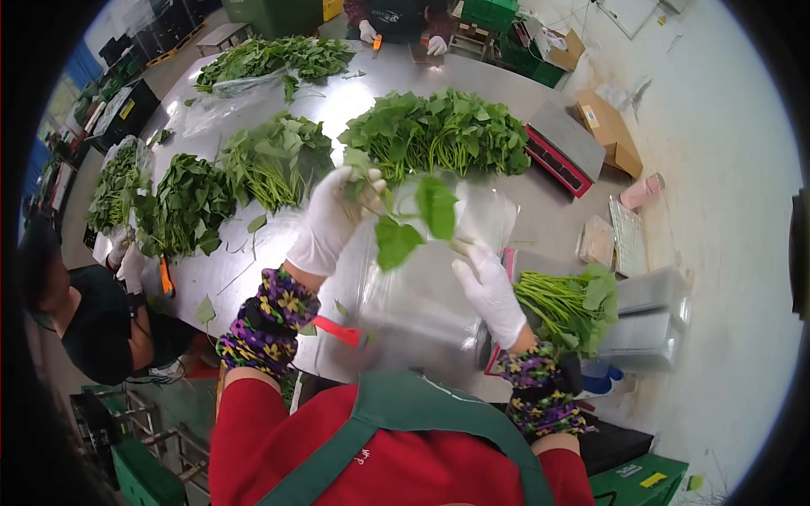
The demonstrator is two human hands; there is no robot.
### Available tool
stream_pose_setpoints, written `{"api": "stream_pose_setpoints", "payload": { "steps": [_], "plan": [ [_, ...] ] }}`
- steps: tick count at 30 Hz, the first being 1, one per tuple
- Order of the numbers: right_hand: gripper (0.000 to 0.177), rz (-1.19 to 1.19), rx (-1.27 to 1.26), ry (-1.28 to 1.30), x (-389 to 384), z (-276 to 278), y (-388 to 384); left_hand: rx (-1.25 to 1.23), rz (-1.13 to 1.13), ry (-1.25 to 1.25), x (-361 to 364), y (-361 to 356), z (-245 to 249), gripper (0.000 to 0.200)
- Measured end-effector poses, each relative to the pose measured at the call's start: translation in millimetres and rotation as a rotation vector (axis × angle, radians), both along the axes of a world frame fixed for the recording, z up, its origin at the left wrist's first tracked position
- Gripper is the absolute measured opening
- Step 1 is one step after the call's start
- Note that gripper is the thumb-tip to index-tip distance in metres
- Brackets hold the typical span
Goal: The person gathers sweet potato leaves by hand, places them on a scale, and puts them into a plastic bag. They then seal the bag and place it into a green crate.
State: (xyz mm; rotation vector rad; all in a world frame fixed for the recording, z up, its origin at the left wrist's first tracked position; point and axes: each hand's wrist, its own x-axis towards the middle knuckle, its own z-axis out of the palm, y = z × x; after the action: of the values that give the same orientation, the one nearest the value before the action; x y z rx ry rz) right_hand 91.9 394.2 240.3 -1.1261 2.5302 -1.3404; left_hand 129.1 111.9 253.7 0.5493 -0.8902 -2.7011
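Note:
My left hand, in a white glove, is closed on the stem of a leafy green sprig held above the table. The sprig's broad leaves hang between my two hands. My right hand, also gloved, is just right of the leaves, its fingers apart and nothing visible in them. Below both hands lies a stack of clear plastic bags. Beyond them is a large heap of leafy greens. A bunch of greens lies beside my right wrist, stems toward me.
A red-handled tool lies near my left forearm. A scale with a red front and clear plastic boxes are on the right. More greens lie on the left. Co-workers stand at the left and far side.

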Motion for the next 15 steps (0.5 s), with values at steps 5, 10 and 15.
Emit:
{"api": "stream_pose_setpoints", "payload": {
  "steps": [5, 10, 15],
  "plan": [
    [0.045, -0.167, -0.01, 0.21, 10, -29, -4, 0.379, -0.217, 0.012, 27, 31, -18, 0.03],
    [0.05, 0.013, 0.14, 0.215, 21, -47, 7, 0.427, -0.289, -0.041, 34, 64, -19, 0.031],
    [0.043, 0.055, -0.054, -0.165, 41, -71, 13, 0.496, -0.311, -0.067, 38, 80, -17, 0.03]
  ]
}}
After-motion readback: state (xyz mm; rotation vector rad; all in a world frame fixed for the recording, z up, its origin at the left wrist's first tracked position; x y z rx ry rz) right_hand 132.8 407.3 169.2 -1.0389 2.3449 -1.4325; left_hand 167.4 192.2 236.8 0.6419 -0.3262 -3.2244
